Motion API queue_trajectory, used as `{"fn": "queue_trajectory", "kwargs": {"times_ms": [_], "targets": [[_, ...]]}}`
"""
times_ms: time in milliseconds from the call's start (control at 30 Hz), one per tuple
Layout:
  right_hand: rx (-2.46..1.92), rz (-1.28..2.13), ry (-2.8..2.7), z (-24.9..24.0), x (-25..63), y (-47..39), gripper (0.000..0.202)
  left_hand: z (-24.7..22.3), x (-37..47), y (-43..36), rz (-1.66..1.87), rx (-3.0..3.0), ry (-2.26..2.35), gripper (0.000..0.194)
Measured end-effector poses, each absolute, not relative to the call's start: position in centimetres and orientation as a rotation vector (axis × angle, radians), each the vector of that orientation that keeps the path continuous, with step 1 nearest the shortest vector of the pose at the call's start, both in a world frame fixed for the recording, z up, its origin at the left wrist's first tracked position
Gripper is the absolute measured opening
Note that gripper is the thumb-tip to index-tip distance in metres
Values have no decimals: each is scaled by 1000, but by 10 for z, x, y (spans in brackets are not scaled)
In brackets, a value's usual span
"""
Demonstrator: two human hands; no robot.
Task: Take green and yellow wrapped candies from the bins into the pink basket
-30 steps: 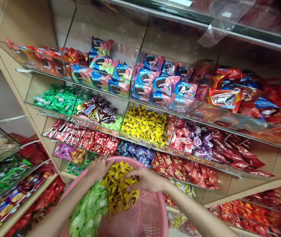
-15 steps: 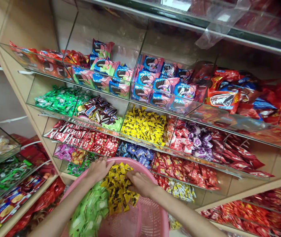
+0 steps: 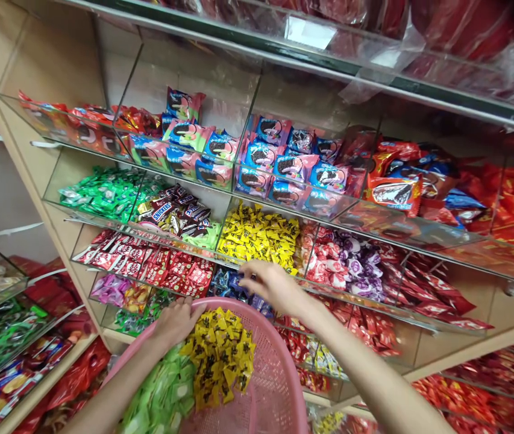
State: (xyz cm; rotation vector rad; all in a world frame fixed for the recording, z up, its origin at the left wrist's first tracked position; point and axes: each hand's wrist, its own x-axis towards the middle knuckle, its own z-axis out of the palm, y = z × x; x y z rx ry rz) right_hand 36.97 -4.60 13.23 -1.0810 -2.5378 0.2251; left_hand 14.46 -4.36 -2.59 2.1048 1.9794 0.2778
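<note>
My left hand (image 3: 176,328) grips the far left rim of a pink plastic basket (image 3: 295,380), fingers closed over the edge. Inside the basket, yellow-wrapped candies (image 3: 223,355) are heaped beside pale green packets (image 3: 164,392). Above the basket's far rim, my right hand (image 3: 275,288) is raised with loosely bent fingers apart and nothing visible in them. It is in front of the lower edge of a shelf bin full of the same yellow candies (image 3: 259,235).
Clear-fronted shelves hold blue-and-pink cookie packs (image 3: 261,154), green candies (image 3: 98,193), Snickers bars (image 3: 170,211), red packets (image 3: 121,253) and purple-and-white candies (image 3: 365,265). A clear shelf edge (image 3: 257,48) crosses overhead. More candy bins (image 3: 8,325) stand at the left.
My right hand has risen out of the basket, away from the yellow candies, to the front of the shelf bin. My left hand stays on the rim. The view has shifted slightly.
</note>
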Motion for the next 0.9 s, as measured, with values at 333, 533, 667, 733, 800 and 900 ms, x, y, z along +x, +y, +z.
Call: {"fn": "queue_trajectory", "kwargs": {"times_ms": [333, 533, 667, 733, 800, 900], "targets": [[-1199, 299, -2702, 138, 382, 50, 26, -31, 139, -43, 277, 2094, 2003, 68], [-1242, 304, -2641, 134, 381, 56, 19, -31, 136, -43, 279, 2076, 2005, 68], [-1181, 370, -2507, 140, 390, 57, 19, -31, 136, -43, 279, 2060, 1999, 69], [-1134, 427, -2443, 142, 395, 57, 21, -30, 137, -43, 281, 2062, 2001, 68], [-1131, 518, -2422, 145, 401, 56, 24, -29, 138, -43, 279, 2068, 1999, 66], [-1194, 781, -2434, 150, 407, 54, 28, -26, 141, -44, 274, 2071, 1990, 64]]}}
